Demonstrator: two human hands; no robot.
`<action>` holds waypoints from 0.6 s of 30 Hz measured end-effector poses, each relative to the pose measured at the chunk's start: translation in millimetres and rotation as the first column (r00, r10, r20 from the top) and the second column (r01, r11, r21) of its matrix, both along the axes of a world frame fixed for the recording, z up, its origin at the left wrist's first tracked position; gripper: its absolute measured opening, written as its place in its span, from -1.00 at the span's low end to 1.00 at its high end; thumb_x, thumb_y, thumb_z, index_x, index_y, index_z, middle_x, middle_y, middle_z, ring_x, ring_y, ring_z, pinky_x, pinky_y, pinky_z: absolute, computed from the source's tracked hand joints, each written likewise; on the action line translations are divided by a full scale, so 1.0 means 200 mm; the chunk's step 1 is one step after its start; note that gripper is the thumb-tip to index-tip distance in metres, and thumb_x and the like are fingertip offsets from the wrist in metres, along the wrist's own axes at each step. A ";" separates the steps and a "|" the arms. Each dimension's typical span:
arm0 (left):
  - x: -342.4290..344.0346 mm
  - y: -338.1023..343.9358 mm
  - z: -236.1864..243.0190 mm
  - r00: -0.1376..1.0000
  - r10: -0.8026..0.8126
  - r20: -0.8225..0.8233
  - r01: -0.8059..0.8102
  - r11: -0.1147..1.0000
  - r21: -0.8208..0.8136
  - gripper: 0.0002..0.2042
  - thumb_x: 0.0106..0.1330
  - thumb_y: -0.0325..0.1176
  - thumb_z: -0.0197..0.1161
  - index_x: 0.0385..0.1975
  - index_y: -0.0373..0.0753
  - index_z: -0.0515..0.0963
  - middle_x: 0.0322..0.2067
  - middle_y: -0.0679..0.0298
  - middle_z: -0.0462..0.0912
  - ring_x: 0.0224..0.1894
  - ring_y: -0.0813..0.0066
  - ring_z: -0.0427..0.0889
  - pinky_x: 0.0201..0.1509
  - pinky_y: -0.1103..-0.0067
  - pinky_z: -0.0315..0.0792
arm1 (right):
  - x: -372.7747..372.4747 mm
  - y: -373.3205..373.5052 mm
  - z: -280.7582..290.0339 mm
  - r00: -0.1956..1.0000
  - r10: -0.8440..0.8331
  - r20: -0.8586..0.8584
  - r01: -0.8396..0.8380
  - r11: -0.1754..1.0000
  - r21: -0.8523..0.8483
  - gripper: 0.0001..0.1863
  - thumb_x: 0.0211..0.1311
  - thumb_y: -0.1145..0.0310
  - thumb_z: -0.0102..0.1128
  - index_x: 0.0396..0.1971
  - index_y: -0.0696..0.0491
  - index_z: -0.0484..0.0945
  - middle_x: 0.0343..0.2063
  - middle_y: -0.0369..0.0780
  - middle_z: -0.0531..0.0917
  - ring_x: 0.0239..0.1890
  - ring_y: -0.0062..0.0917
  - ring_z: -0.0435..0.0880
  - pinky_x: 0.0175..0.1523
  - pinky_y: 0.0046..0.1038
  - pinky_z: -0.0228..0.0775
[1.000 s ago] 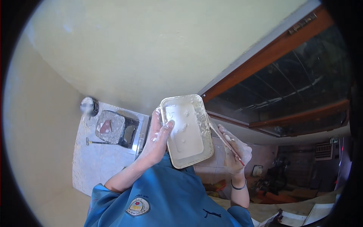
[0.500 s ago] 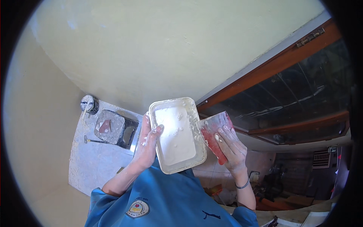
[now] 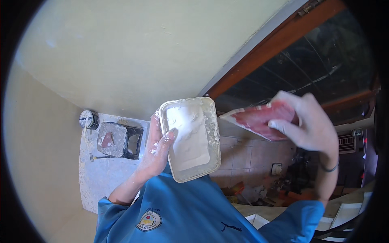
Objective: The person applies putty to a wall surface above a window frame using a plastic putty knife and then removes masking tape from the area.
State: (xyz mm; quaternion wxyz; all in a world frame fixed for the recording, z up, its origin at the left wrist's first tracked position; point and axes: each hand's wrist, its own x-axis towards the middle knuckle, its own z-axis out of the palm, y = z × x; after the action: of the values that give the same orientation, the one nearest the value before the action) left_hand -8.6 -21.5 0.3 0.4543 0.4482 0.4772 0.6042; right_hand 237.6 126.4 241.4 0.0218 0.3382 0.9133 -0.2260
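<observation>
My left hand grips a shallow rectangular plastic tub by its left side, with the thumb over the rim. Smooth white paste lies inside the tub and is smeared along its right wall. Out to the right, my right hand is closed around a flat red putty spreader whose pale edge points left toward the tub. The spreader is apart from the tub. White paste spots both hands.
A pale wall rises ahead, beside a wooden-framed window on the right. Lower left, a dusty stool bears a reddish scraper, near a paste-covered bucket and a small long-handled tool. Clutter lies on the floor at lower right.
My right hand has swung up and to the right with the spreader, away from the tub's right edge. The left hand keeps its hold on the tub, which has shifted slightly.
</observation>
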 end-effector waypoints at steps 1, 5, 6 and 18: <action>0.01 0.01 0.01 1.000 0.001 0.003 -0.001 1.000 0.004 -0.40 0.61 -0.12 0.02 0.47 -0.38 0.14 0.29 0.03 0.36 0.37 0.28 0.32 0.48 0.36 0.19 | -0.05 0.03 0.03 0.999 0.047 0.004 -0.047 0.998 0.032 -0.72 0.25 0.33 0.41 -0.15 0.17 0.60 -0.53 -0.01 0.67 -0.48 -0.13 0.71 -0.34 -0.35 0.48; 0.07 0.05 0.01 0.992 -0.031 0.125 0.028 0.999 0.026 -0.38 0.63 -0.12 0.01 0.52 -0.36 0.08 0.38 0.04 0.31 0.45 0.27 0.27 0.55 0.35 0.12 | -0.21 0.06 0.08 0.975 0.200 0.093 -0.205 0.978 0.048 -0.60 0.24 0.29 0.44 -0.03 0.17 0.56 -0.48 -0.03 0.69 -0.46 -0.08 0.69 -0.31 -0.29 0.50; 0.08 0.05 0.01 0.984 -0.034 0.173 0.031 0.999 0.018 -0.38 0.64 -0.12 0.00 0.53 -0.35 0.06 0.40 0.04 0.29 0.48 0.27 0.25 0.56 0.35 0.10 | -0.27 0.04 0.10 0.961 0.182 0.208 -0.194 0.980 0.039 -0.54 0.24 0.30 0.42 0.06 0.18 0.52 -0.46 -0.01 0.69 -0.42 -0.04 0.69 -0.30 -0.23 0.50; 0.11 0.04 0.05 0.988 0.022 0.155 -0.030 0.998 0.050 -0.38 0.57 -0.40 -0.06 0.57 -0.38 -0.03 0.43 0.02 0.26 0.51 0.27 0.22 0.59 0.32 0.06 | -0.46 -0.10 -0.05 0.904 0.343 0.254 -0.372 0.925 0.075 -0.61 0.28 0.40 0.35 -0.01 0.23 0.40 -0.61 0.10 0.62 -0.46 0.10 0.68 -0.39 -0.07 0.51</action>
State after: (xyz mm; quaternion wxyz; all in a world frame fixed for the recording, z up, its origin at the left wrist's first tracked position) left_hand 12.7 -14.3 10.2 0.4700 0.4054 0.4306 0.6552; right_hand 145.1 105.8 231.6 0.1508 0.1900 0.9627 -0.1201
